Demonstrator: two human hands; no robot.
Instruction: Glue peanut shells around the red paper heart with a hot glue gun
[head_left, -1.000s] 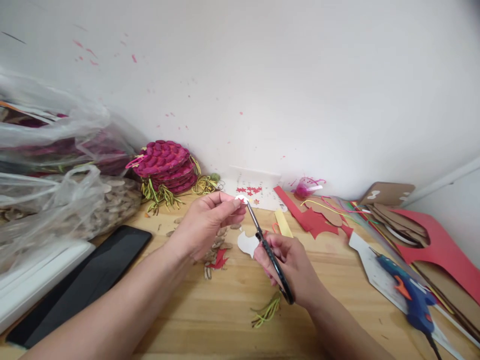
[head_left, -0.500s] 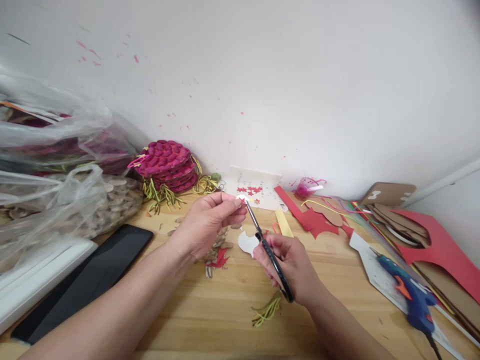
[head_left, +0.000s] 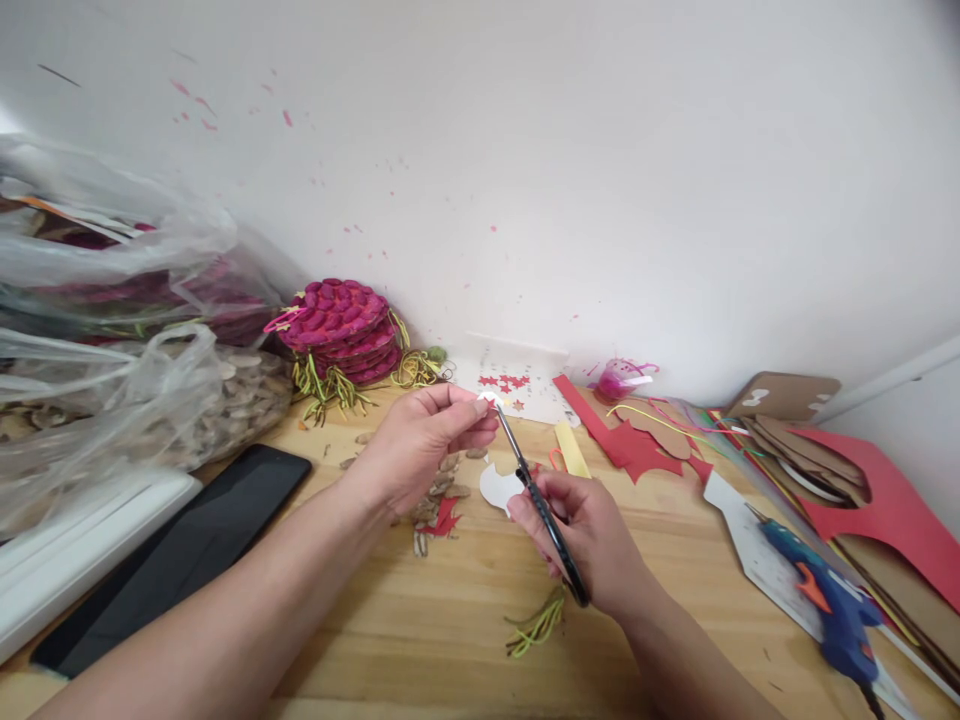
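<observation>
My left hand (head_left: pixel 431 440) pinches a small piece of paper (head_left: pixel 490 397), white with some red on it, between thumb and fingertips. Black-handled scissors (head_left: pixel 536 490) are gripped in my right hand (head_left: pixel 581 525), their blades pointing up and away to the edge of that paper. Whether the blades are parted is hard to make out. Below the blades a white paper cutout (head_left: pixel 497 487) lies near my right fingers. Red paper scraps (head_left: pixel 442 517) and several brown seed-like pieces (head_left: pixel 435 490) lie on the table beneath my left hand. Several small red stars (head_left: pixel 510 383) rest on a white sheet (head_left: pixel 544 400) behind.
A stack of magenta discs (head_left: pixel 341 325) with yellow-green tassels stands by the wall. Plastic bags (head_left: pixel 150 290) and a black phone (head_left: pixel 180 560) are on the left. At right are a blue glue gun (head_left: pixel 825 600), red paper (head_left: pixel 877 490) and cardboard. A yarn tassel (head_left: pixel 536 625) lies in front.
The whole view has shifted slightly, so things appear a little further right. Both hands keep their hold on the paper and scissors, with hardly any movement between them.
</observation>
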